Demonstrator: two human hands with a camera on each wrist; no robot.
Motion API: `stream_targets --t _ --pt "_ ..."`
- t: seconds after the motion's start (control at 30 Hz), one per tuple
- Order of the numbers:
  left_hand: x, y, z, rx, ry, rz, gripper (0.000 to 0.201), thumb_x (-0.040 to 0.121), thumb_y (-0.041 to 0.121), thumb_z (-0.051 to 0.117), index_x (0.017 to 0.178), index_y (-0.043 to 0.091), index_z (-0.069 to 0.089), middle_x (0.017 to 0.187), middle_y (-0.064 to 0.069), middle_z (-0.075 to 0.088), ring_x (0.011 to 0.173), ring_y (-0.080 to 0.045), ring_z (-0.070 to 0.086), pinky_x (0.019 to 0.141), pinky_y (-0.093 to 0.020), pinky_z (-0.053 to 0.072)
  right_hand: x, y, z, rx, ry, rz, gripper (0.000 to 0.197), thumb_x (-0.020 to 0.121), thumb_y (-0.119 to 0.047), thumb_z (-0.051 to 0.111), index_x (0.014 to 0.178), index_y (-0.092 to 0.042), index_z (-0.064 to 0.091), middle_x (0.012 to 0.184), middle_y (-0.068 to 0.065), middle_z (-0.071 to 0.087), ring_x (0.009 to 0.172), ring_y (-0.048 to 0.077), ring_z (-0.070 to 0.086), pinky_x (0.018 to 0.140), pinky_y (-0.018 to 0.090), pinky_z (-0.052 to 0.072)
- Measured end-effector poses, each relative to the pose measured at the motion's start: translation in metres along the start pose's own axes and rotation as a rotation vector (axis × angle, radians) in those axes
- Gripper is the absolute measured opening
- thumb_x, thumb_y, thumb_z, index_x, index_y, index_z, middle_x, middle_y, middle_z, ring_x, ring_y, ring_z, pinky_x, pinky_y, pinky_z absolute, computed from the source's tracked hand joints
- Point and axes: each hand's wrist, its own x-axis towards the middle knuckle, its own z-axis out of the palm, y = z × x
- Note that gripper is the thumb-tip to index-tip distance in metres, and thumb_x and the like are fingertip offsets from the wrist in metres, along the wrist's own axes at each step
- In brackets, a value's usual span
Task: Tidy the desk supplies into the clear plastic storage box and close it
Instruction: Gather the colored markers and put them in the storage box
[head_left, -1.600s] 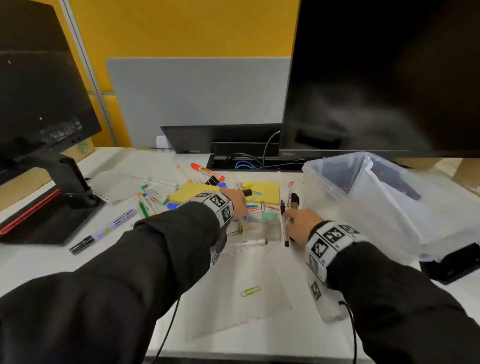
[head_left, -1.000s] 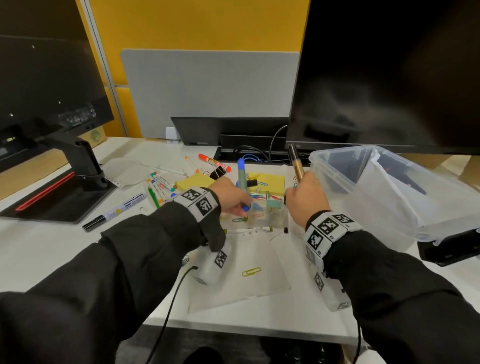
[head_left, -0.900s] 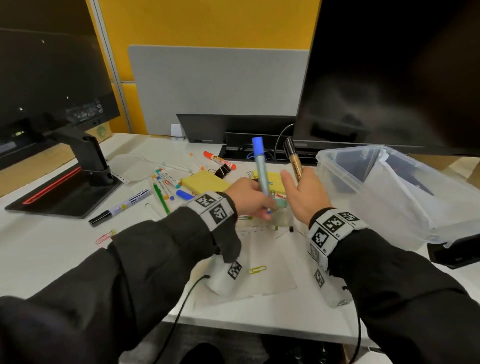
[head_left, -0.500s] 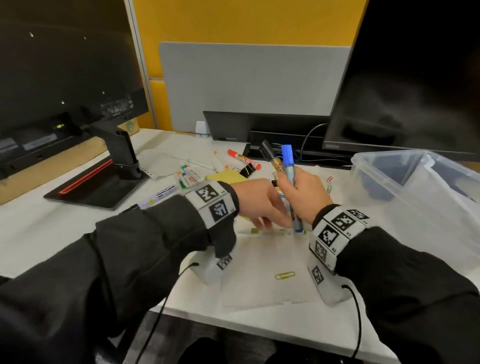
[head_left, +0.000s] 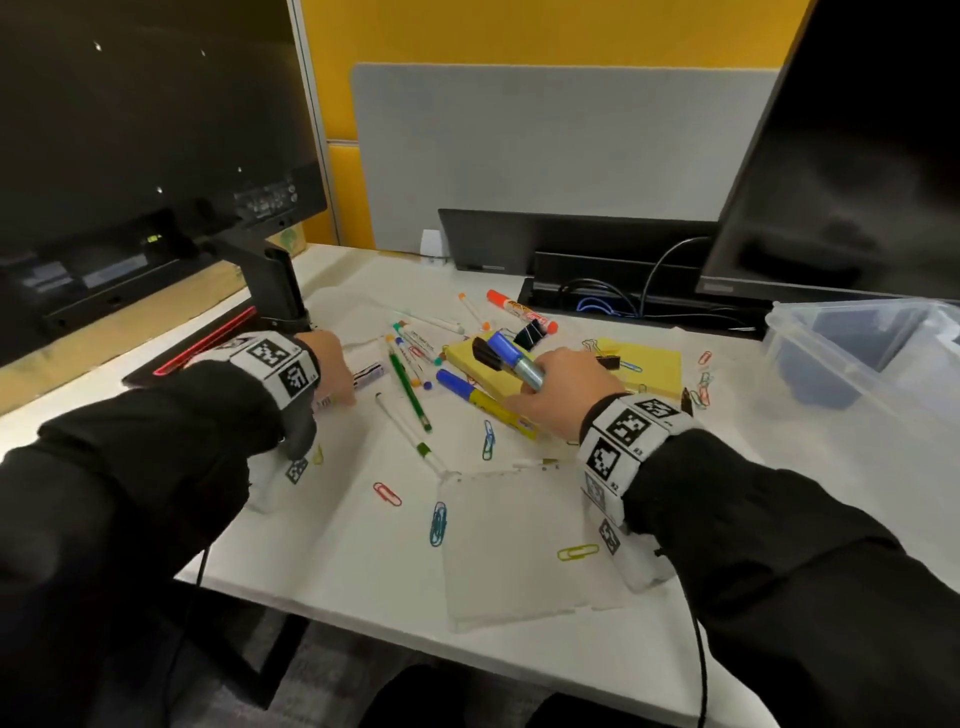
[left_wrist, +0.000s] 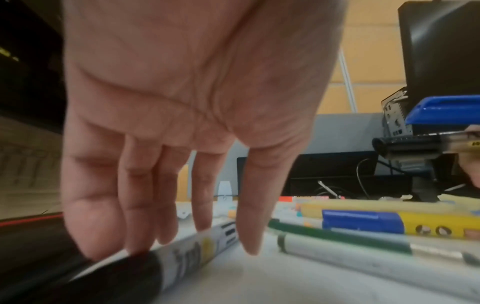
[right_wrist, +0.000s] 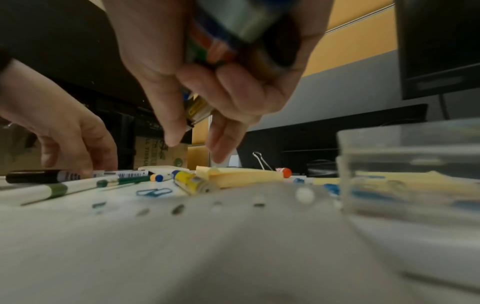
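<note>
A white desk (head_left: 322, 530) is seen strewn with supplies between two dark monitors (head_left: 135, 135). The clear box (head_left: 857, 358), lid off, is set at three o'clock of the scatter, well apart from both hands. Yellow pads (head_left: 649, 366) lie at twelve o'clock of the right hand (head_left: 563, 392), in which a blue marker (head_left: 511, 358) and a black-capped pen (head_left: 485, 353) are gripped by curled fingers. At nine o'clock, the left hand (left_wrist: 182, 115) is lowered with straight fingers (left_wrist: 135, 216) touching a black-and-white marker (left_wrist: 145, 265), thumb apart. Green pens (head_left: 410, 392) and paper clips (head_left: 438, 522) are scattered between.
</note>
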Motion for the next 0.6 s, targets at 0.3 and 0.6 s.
stream_targets --t 0.3,0.6 --pt "0.002 -0.004 0.009 -0.274 0.075 0.03 0.049 0.078 0.015 0.068 0.123 0.006 0.052 0.106 -0.012 0.061 0.08 -0.024 0.061 0.062 -0.03 0.052 0.013 -0.012 0.01 -0.149 -0.079 -0.022 0.039 0.081 -0.039 0.064 0.11 -0.015 0.057 0.079 0.0 0.051 0.076 0.019 0.053 0.059 0.026 0.04" --pt "-0.018 0.009 -0.016 -1.01 0.024 0.229 0.032 0.098 0.012 0.036 0.116 0.009 0.062 0.071 -0.004 0.055 0.046 -0.009 0.054 0.05 -0.019 0.038 0.013 -0.018 0.013 -0.301 -0.153 -0.021 0.041 0.076 -0.045 0.067 0.088 -0.013 0.043 0.067 -0.001 0.038 0.055 0.011 0.039 0.046 0.022 0.032"
